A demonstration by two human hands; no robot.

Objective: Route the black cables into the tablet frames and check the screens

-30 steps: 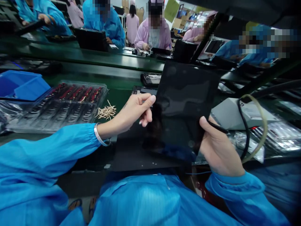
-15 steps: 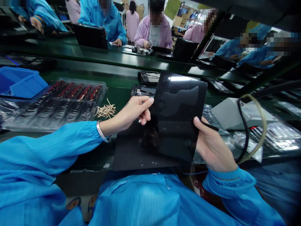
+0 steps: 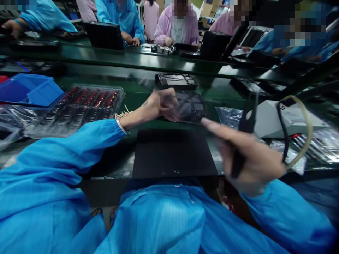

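Observation:
My left hand [image 3: 166, 104] is smeared by motion at the left edge of an opened tablet housing [image 3: 196, 106] with dark inner parts. Whether its fingers grip that edge, I cannot tell. My right hand [image 3: 246, 158] holds black tweezers [image 3: 248, 121], tips pointing up, between palm and curled fingers. Its index finger stretches towards the near right corner of the housing; contact is unclear. In front of me a flat black mat [image 3: 174, 153] lies at the bench edge. Behind the opened housing sits a second opened device [image 3: 177, 80]. The glossy black panel is not distinguishable now.
On the left are a clear tray [image 3: 79, 106] of small red and black parts, a blue bin [image 3: 39, 90] and tan strips [image 3: 124, 113]. A grey box [image 3: 272, 120] with a looped tube [image 3: 308, 137] stands right. Co-workers sit across the bench.
The glossy black panel, held upright over the mat before, is no longer there, and the mat is uncovered. My left hand moved slightly forward; my right hand's index finger now points forward, tweezers upright.

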